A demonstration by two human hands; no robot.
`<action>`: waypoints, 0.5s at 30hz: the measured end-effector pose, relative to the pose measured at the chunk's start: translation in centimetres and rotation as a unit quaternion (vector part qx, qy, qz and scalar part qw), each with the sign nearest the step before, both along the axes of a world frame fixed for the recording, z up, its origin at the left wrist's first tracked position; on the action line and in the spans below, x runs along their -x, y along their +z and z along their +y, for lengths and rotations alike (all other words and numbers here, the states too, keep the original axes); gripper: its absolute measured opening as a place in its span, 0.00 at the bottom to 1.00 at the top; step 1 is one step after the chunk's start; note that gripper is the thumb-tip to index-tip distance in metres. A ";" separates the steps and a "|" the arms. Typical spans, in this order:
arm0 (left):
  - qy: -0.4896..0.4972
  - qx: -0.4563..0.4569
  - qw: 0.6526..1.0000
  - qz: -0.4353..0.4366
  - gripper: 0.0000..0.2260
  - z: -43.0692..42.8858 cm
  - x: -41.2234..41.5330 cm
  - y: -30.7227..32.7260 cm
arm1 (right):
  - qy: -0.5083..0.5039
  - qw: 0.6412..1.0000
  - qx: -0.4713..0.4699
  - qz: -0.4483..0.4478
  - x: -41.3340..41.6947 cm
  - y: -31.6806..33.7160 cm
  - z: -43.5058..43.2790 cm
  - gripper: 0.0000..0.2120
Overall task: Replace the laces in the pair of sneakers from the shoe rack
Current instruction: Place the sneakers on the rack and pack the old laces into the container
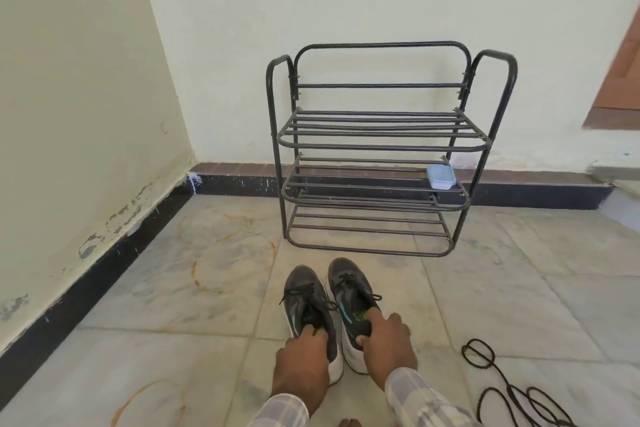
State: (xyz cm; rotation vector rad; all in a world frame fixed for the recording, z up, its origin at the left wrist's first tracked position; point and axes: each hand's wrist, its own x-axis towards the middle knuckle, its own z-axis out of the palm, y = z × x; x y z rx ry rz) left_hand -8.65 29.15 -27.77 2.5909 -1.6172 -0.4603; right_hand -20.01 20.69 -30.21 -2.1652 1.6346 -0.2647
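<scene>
Two dark grey sneakers with black laces and white soles stand side by side on the tiled floor, toes toward the rack. My left hand (301, 362) grips the heel opening of the left sneaker (304, 298), fingers tucked inside. My right hand (388, 340) grips the heel collar of the right sneaker (349, 291), forefinger inside and thumb on the outside. Loose black laces (512, 392) lie coiled on the floor to the right. The black metal shoe rack (377, 149) stands against the wall just beyond the sneakers.
A small blue-lidded plastic box (441, 177) sits on the rack's middle shelf at the right. Walls meet in a corner at the left with a dark skirting. A brown door edge (620, 80) shows at far right.
</scene>
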 end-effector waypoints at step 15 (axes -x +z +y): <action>-0.101 0.328 0.939 -0.031 0.14 -8.2 0.9 22.7 | -0.020 0.969 0.237 -0.066 2.5 27.4 -5.5 0.11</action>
